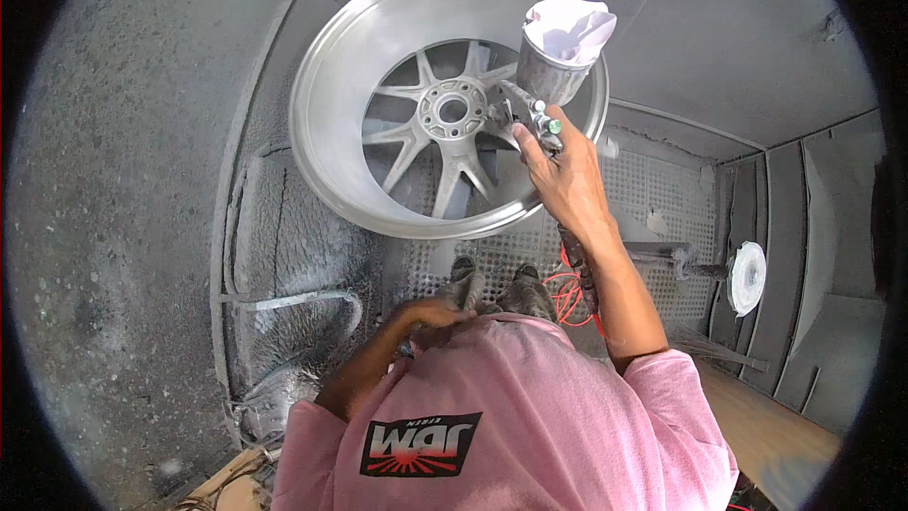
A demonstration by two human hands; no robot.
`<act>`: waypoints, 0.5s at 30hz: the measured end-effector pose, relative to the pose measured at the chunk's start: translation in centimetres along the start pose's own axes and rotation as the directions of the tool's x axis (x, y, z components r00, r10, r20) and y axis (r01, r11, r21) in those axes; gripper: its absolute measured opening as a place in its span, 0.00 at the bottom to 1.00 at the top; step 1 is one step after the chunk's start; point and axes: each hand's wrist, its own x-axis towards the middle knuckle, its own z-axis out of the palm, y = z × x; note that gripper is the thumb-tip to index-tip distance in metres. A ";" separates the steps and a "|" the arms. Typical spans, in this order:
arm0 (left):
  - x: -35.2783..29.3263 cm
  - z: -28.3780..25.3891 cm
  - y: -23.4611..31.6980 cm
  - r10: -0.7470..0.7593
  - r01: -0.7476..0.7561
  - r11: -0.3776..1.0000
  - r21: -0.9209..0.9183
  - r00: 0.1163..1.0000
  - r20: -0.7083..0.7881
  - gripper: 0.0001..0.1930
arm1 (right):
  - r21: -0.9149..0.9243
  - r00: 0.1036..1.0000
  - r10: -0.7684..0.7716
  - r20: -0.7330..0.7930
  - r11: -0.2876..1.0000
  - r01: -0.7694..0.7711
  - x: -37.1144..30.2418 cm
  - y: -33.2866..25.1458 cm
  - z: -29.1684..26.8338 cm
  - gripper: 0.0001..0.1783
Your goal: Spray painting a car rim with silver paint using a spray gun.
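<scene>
One hand (567,168) holding sprayer (549,82), wheel edge (416,225) behind

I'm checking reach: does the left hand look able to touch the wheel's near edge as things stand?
Probably yes: the left hand is near the waist, and nothing visible blocks the gap to the wheel's near edge.

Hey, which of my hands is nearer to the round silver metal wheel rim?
Right: your right hand holds a metal spray gun over the lower right of the wheel rim in view; your left hand is farther off, near your waist by the pink shirt.
</scene>
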 end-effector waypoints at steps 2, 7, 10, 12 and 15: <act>-4.7 -2.2 3.3 -0.185 0.166 0.971 -0.170 0.977 -0.102 0.41 | 0.027 1.000 0.008 0.023 1.000 -0.008 -0.3 -0.7 0.5 0.18; -7.5 -2.2 -2.8 -0.203 0.145 0.967 -0.211 0.936 -0.289 0.40 | 0.030 0.999 0.000 0.035 1.000 -0.001 -1.7 -1.3 0.8 0.19; -8.4 -3.2 -8.2 -0.342 0.293 0.936 -0.196 0.889 -0.304 0.38 | 0.056 0.997 0.035 0.068 0.998 -0.039 -2.8 -2.4 0.9 0.20; -8.6 -4.0 -10.3 -0.436 0.420 0.900 -0.119 0.850 -0.296 0.36 | 0.043 1.000 0.010 0.026 0.999 -0.011 -3.5 -2.0 1.0 0.20; -9.1 -4.9 -11.1 -0.388 0.482 0.876 -0.002 0.703 -0.596 0.28 | 0.043 0.999 0.042 0.017 0.998 -0.043 -3.9 -1.3 0.6 0.20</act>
